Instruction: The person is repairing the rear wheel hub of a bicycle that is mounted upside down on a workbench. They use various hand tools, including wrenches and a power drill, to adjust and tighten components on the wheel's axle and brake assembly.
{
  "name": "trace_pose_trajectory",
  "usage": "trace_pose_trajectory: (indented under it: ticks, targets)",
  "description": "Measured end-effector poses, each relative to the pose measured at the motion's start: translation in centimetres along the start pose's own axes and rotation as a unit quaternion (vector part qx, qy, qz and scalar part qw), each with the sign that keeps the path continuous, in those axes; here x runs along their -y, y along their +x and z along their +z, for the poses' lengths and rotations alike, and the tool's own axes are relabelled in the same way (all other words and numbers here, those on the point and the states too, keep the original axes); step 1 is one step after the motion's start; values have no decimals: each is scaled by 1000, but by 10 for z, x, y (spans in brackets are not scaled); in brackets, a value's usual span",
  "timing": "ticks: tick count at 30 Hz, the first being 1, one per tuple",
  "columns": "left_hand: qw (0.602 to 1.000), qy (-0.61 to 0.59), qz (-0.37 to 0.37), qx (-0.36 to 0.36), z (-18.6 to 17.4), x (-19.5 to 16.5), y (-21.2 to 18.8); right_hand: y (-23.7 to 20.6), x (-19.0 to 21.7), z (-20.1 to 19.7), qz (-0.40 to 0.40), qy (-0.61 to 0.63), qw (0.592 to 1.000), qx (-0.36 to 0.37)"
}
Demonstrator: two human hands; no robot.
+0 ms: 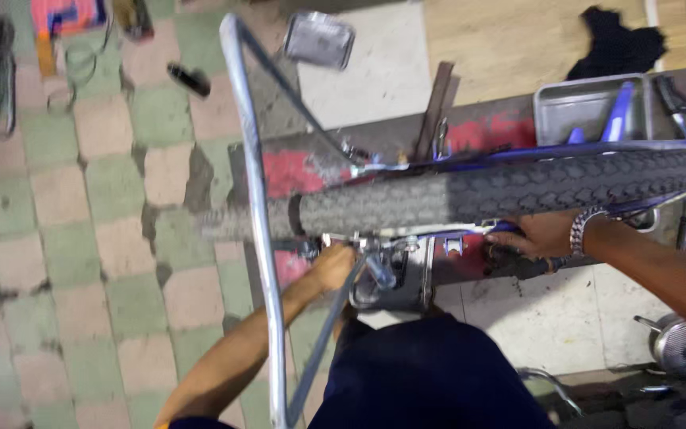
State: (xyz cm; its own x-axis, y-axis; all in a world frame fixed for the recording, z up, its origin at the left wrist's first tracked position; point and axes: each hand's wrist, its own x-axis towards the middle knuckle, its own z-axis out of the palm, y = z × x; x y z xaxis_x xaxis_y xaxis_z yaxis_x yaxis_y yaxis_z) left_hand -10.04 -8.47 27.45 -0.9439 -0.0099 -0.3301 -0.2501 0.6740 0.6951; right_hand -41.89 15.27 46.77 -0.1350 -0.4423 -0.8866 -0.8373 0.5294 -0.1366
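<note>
Head view: bicycle wheel [518, 191] lengthwise left-right.

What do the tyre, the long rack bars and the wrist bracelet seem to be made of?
Tyre: probably rubber, matte grey-black with a moulded tread pattern.
Rack bars: likely metal, silvery with a bright sheen.
Bracelet at the right hand: seemingly metal, shiny silver links.

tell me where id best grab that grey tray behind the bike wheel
Grip the grey metal tray by its raised front rim, coming from above on the near side. Its open top and upright walls give an edge to pinch; the bicycle tyre crosses in front, so probably reach over it.
</note>
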Motion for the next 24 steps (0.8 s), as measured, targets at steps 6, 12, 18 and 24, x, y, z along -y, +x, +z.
trace_pose_trajectory:
  ticks: [6, 12, 18, 24]
  targets:
    - [999, 11, -29, -40, 3, -13, -7, -13, 9, 41, 34, -106, 951, -289]
    - [995, 78, -56, -33, 13, -15, -11, -16, 50, 126, 40, 57, 758, -649]
    - [984, 112, -95, -97, 14, -20, -16, 45, 145, 280, 103, 307, 603, -729]
    - [968, 148, -106, -173, 11, -32, -34, 115, 192, 412, 201, 600, 671, -385]
